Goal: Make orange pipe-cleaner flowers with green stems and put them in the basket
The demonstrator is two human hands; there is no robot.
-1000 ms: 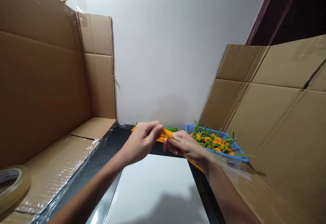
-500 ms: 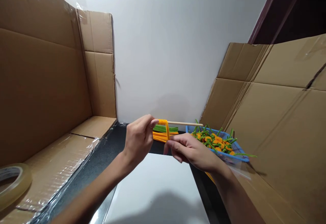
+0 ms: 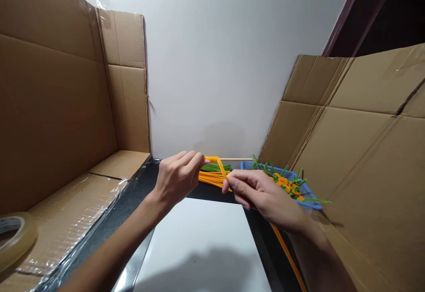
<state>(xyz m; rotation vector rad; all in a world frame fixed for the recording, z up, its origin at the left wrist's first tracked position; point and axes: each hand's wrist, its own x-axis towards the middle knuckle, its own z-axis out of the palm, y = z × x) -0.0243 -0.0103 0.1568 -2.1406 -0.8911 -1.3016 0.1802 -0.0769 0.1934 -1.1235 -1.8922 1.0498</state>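
My left hand (image 3: 177,174) is closed around one end of a thin wooden stick (image 3: 236,159), which points to the right, roughly level. Several turns of an orange pipe cleaner (image 3: 222,168) wrap the stick just beside its fingers. From the coil the pipe cleaner slants down to my right hand (image 3: 262,192), whose thumb and fingers pinch it. Behind the hands lie bundles of loose orange pipe cleaners (image 3: 212,178) and green pipe cleaners (image 3: 217,167). An orange length (image 3: 288,256) runs below the right wrist; whether it joins the held one I cannot tell.
A blue basket (image 3: 312,200) at the right holds several orange coils with green stems. A white board (image 3: 202,239) lies on the dark tabletop (image 3: 133,214). Cardboard panels (image 3: 129,93) stand on both sides, and a tape roll (image 3: 28,241) rests at the left.
My right hand has moved slightly right and the pipe cleaner has gone from hanging straight down to slanting. My left hand has rolled over the stick. More of the orange length shows below the right wrist.
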